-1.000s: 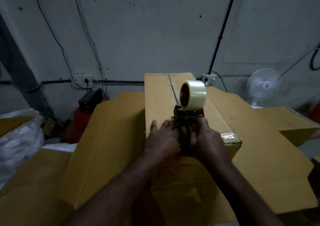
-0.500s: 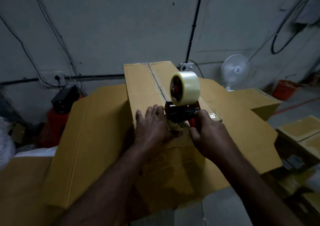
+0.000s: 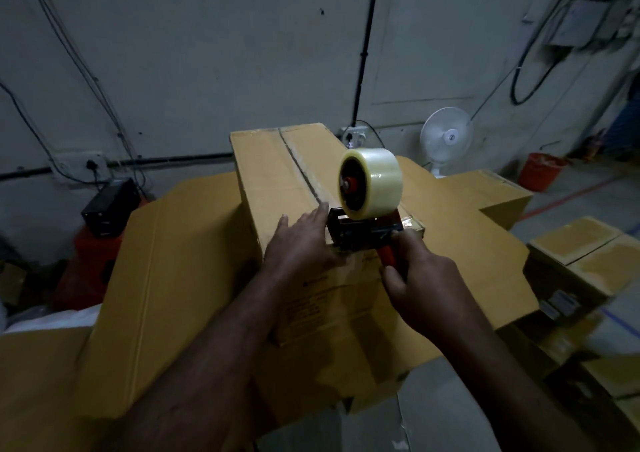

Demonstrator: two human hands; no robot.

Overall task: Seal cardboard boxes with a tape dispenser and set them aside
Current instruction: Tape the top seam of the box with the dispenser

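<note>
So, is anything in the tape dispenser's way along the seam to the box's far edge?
Only the left hand: it lies flat on the box beside the tape dispenser, its index fingertip close to the seam just ahead of it. Beyond that, the seam is bare to the far edge.

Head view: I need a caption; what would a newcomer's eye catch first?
The big clear tape roll on the tape dispenser, at the near end of the cardboard box in the centre. The right hand grips its red handle while the left hand lies flat on the box top.
</note>
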